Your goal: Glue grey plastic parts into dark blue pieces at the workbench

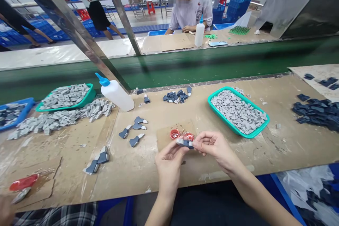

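Observation:
In front of me, my left hand (171, 160) is closed around a small dark-blue and grey plastic part (184, 143), held above the table. The thumb and fingers of my right hand (215, 148) pinch at the part's right end, where a light-grey bit shows. Whether that bit is a separate piece, I cannot tell. Just behind the held part sit two red cups (174, 134) with glossy liquid, on a cardboard piece (164, 136). Left of my hands lie several loose blue parts with grey tips (136, 140).
A green basket (238, 133) of small grey pieces stands right. Dark-blue parts (317, 113) are heaped beyond it. At left are a white squeeze bottle (116, 95), grey blocks (53, 120) and a red dish (23, 182). Across the green belt (169, 65) sits a person (190, 10).

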Available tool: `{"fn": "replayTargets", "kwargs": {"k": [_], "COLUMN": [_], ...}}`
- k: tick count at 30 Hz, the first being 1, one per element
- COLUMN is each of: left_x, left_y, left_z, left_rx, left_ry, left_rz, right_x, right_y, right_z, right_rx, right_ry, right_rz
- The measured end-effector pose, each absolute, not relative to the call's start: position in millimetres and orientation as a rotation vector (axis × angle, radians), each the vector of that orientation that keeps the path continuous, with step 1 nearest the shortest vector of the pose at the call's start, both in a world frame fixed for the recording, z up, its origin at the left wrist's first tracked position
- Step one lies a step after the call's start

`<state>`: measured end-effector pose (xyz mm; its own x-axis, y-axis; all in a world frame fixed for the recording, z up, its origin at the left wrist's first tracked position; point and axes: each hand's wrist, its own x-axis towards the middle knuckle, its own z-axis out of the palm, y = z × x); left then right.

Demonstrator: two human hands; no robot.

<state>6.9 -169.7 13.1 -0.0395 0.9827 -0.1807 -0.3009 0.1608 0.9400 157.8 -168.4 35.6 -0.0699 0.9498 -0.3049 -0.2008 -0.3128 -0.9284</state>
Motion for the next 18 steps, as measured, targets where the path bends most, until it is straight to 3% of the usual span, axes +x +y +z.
{"fn": "replayTargets", "kwargs": {"k": [10, 18], "left_x": [10, 15], "left_y": [-172, -158], "left_z": [20, 23], "left_rx": [1.008, 0.897], "left_ry": [1.085, 1.089], "left_rz": [1.215, 1.034], "right_x": [169, 178], "right_y": [-170, -157], "right_z": [29, 35], "right_rx": [-1.213, -1.290], "right_ry": [-1.033, -1.163], "right_rz": [1.809, 1.610]}}
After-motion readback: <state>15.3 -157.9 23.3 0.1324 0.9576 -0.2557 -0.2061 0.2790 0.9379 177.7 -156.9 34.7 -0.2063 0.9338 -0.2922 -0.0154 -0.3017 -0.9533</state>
